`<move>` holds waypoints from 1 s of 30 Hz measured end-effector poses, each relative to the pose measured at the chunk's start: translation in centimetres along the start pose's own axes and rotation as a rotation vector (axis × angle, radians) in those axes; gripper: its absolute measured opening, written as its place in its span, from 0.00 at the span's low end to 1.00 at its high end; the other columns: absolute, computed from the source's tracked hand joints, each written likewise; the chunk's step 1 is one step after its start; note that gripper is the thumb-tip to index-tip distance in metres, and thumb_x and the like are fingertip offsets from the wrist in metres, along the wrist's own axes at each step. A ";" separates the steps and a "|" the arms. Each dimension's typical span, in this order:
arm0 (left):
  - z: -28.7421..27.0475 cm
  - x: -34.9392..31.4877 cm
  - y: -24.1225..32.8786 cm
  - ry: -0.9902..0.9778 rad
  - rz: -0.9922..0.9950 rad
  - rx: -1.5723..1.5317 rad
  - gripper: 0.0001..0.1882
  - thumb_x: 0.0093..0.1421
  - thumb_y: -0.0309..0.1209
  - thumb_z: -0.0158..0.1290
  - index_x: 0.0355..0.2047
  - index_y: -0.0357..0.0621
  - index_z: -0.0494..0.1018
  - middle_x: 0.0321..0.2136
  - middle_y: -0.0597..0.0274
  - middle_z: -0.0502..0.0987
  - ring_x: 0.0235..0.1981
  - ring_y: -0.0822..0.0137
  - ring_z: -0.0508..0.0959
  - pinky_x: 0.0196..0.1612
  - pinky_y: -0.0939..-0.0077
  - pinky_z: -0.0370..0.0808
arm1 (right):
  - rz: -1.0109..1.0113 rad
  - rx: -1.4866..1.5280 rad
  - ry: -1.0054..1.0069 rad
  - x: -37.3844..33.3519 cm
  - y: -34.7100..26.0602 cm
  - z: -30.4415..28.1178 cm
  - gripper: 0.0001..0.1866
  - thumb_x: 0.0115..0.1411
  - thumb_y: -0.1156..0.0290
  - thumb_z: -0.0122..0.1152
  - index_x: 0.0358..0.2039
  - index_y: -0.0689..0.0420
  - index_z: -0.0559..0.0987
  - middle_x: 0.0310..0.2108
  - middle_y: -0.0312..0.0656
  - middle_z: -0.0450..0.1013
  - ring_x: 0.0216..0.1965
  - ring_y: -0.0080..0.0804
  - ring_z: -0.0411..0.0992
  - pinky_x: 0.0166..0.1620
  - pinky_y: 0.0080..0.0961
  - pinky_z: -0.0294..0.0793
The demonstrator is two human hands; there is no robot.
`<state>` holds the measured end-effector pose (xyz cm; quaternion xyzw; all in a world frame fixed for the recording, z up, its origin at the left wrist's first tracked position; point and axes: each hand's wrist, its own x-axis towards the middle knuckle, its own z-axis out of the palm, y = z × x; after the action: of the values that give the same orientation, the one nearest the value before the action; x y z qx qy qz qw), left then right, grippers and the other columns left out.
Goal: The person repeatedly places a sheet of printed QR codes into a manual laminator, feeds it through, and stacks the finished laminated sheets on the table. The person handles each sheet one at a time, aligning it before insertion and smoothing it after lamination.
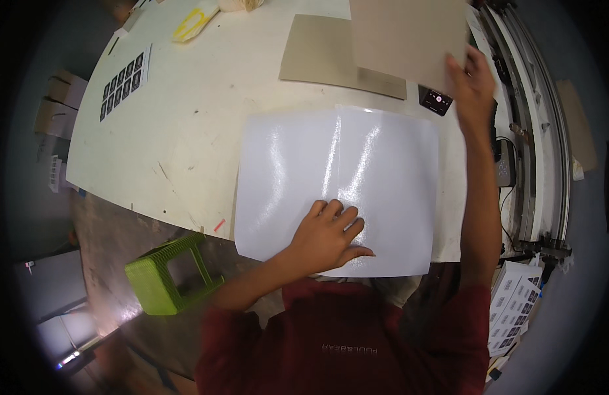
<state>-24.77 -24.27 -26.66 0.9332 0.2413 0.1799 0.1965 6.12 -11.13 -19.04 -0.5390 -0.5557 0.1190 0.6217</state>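
A large glossy white sheet (288, 164) lies in front of me, its near edge reaching the table's front edge. A crease or seam runs down its middle. My left hand (329, 236) rests on the near part of the sheet, fingers spread and slightly bent. At the far right, my right hand (472, 82) grips the near right corner of a grey-brown cardboard sheet (409, 43), which is raised and runs out of view at the top. Under it, another cardboard sheet (314, 56) lies on the table.
A phone (436, 100) with a lit screen lies beside the cardboard. On the white table (166, 151) are a printed label sheet (125, 82) and a yellow-marked packet (194, 23). A green plastic stool (166, 280) stands at the front left. Metal rails (548, 131) run along the right.
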 end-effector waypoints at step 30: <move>-0.4 -3.3 -1.9 0.199 -0.068 -0.092 0.35 0.49 0.47 0.68 0.51 0.36 0.73 0.44 0.55 0.75 0.42 0.54 0.71 0.45 0.63 0.68 | 0.868 0.109 -0.285 -22.5 -4.4 -12.4 0.23 0.65 0.77 0.60 0.58 0.70 0.68 0.32 0.41 0.80 0.28 0.20 0.77 0.28 0.17 0.76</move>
<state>-28.43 -24.32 -27.97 0.8920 0.2828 0.2754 0.2202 6.34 -36.36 -25.74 -0.6667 -0.3517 0.4702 0.4591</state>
